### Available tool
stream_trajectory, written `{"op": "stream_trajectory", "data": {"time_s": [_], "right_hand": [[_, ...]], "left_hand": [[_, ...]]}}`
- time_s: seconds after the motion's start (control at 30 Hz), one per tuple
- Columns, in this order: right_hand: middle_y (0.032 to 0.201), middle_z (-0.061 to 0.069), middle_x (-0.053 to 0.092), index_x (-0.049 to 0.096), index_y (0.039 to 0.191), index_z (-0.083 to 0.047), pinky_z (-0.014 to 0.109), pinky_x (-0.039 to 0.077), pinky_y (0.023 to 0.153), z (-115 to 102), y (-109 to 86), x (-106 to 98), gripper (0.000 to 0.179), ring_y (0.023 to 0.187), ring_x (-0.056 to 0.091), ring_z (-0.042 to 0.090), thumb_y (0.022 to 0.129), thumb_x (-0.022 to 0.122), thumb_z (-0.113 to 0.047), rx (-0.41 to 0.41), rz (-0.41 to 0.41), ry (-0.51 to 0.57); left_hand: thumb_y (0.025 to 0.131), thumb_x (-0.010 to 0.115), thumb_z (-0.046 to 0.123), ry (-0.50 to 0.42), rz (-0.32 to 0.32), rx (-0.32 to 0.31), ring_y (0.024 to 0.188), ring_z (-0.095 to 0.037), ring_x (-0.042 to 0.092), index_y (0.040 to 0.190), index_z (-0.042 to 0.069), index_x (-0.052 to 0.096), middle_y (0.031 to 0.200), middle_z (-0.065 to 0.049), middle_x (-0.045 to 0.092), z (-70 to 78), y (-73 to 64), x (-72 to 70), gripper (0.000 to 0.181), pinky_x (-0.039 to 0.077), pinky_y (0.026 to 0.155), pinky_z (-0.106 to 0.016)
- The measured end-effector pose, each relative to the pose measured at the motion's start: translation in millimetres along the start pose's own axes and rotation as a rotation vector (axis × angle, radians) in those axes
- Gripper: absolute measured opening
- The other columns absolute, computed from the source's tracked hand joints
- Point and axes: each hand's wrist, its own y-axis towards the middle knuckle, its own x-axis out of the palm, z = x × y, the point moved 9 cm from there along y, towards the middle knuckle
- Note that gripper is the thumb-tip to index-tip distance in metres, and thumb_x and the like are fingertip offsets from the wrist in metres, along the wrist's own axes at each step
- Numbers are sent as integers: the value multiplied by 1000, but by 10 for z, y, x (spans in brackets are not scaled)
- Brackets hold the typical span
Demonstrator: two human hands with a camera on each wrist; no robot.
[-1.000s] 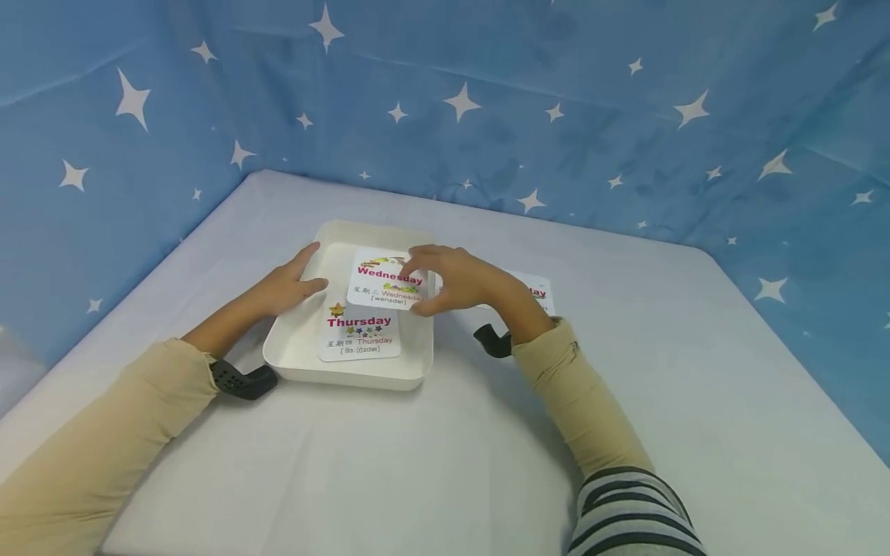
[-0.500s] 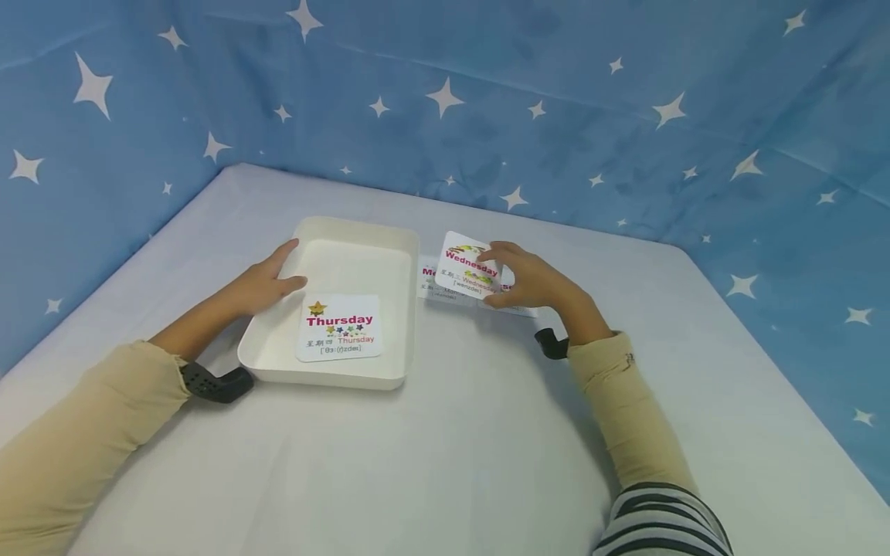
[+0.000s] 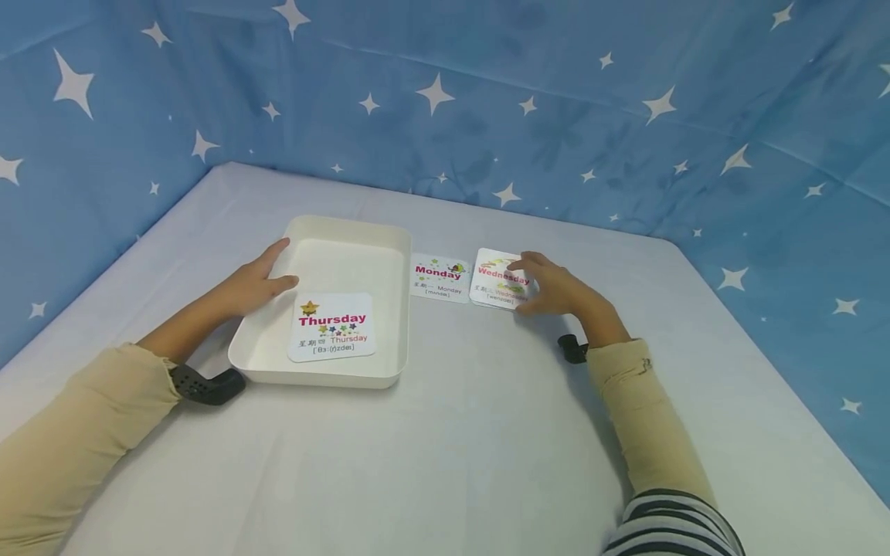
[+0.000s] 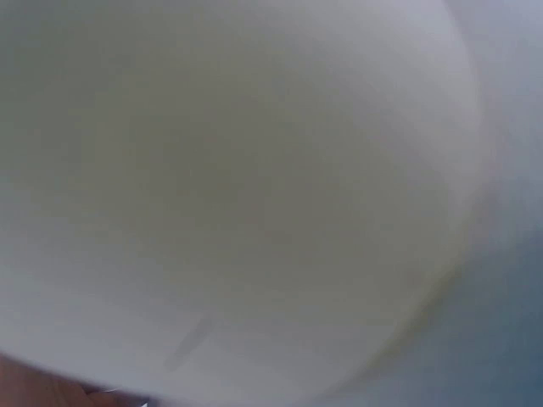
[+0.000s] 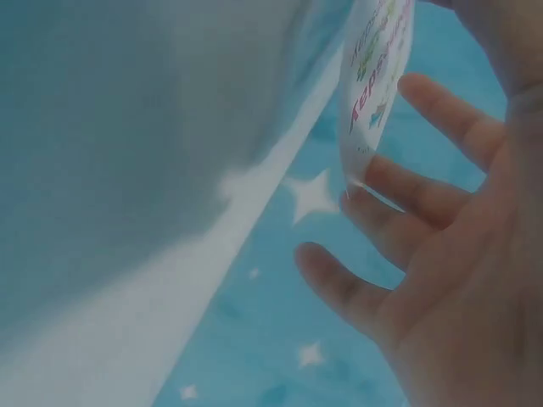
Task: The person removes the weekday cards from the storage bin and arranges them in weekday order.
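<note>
Wednesday card, in right hand, now just right of Monday card

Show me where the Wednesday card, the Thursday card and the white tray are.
Wednesday card [image 3: 497, 279]: head view, around the middle of its printed face.
Thursday card [image 3: 331, 327]: head view, the middle of its printed face.
White tray [image 3: 346, 262]: head view, bare inside bottom.

The Thursday card lies in the tray; to the tray's right come the Monday card, then the Wednesday card.
</note>
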Motion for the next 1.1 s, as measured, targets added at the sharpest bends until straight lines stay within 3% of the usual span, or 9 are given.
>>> {"op": "stream_trajectory", "data": {"time_s": [0.3,0.77,1.1], "right_hand": [[151,21,10,41,135,-9,60,23,104,441,-239,-7,69,135,15,44,74,73,-19,61,-19,52],[151,22,8,39,137,-14,65,12,105,815,-363,115,70,137,4,45,77,70,-32,197,-178,160],[150,23,13,32,141,-11,66,13,103,1069,-450,97,82,136,8,46,75,71,-41,246,-164,164]], "left_hand": [[96,38,30,17,-2,-1,132,-52,7,144,4,-14,147,-30,-5,6,-9,-29,75,14,105,-63],[97,37,33,7,2,-3,132,-53,7,144,6,-14,147,-31,-5,-51,-1,-28,75,15,104,-64],[97,36,33,-5,-3,-3,132,-53,10,144,6,-14,148,-30,-4,-37,22,5,74,18,103,-63]]}}
